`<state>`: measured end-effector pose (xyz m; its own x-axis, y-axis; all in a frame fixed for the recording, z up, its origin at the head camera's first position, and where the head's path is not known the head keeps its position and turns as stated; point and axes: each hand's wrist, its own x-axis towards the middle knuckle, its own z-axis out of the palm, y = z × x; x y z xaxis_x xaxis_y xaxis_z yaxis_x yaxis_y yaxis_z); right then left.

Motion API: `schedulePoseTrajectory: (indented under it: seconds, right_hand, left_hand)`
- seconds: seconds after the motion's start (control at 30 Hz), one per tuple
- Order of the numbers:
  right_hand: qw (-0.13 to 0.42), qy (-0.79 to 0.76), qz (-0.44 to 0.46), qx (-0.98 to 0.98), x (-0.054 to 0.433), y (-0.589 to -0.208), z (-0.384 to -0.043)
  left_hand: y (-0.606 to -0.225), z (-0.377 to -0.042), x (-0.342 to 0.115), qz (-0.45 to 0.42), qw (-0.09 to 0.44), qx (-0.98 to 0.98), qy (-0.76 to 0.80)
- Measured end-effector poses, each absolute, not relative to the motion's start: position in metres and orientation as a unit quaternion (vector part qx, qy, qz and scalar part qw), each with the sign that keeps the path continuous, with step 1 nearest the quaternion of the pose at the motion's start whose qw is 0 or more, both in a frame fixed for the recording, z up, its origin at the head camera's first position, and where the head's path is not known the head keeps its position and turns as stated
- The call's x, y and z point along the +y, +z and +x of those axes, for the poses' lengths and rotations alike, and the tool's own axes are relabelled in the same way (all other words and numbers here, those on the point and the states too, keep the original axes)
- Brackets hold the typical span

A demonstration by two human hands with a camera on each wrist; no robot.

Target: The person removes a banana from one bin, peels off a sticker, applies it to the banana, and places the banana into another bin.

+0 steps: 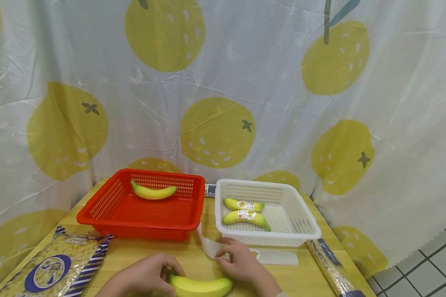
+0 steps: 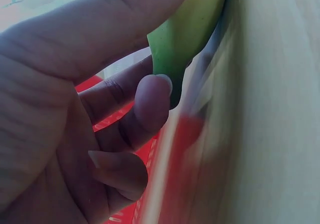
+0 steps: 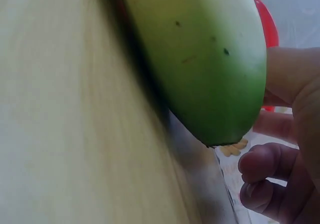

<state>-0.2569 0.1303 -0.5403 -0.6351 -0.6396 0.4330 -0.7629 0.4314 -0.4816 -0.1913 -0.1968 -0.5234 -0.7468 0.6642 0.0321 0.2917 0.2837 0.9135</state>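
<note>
A yellow banana with green tips lies on the table at the near edge of the head view. My left hand grips its stem end between thumb and fingers; the green stem shows beside the fingertips in the left wrist view. Just beyond the banana's other end, my right hand pinches a white strip of banana stickers with thumb and forefinger. The strip's left part curls up off the table. In the right wrist view the banana's blunt green end hides part of this pinch.
A red basket holding one banana stands back left. Beside it, a white basket contains two bananas with stickers. A bag of pasta lies at the left, a long clear packet at the right edge. A curtain hangs behind.
</note>
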Motion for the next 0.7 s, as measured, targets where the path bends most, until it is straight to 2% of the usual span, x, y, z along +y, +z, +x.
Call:
schedulePoseTrajectory:
  seconds: [0.17, 0.4, 0.53, 0.63, 0.7]
  right_hand:
    - [0.122, 0.336, 0.439, -0.824, 0.126, -0.540, -0.256]
    - [0.202, 0.326, 0.529, -0.757, 0.112, -0.531, -0.244]
    - [0.228, 0.308, 0.578, -0.721, 0.101, -0.522, -0.233]
    - [0.226, 0.314, 0.596, -0.704, 0.094, -0.518, -0.225]
    - [0.215, 0.326, 0.599, -0.699, 0.090, -0.516, -0.221]
  left_hand:
    - [-0.520, -0.192, -0.195, 0.297, 0.140, 0.818, 0.473]
    - [-0.522, -0.194, -0.173, 0.307, -0.036, 0.864, 0.396]
    - [-0.522, -0.192, -0.159, 0.305, -0.069, 0.874, 0.373]
    - [-0.522, -0.191, -0.154, 0.317, -0.084, 0.875, 0.356]
    - [-0.524, -0.192, -0.153, 0.335, -0.113, 0.871, 0.342]
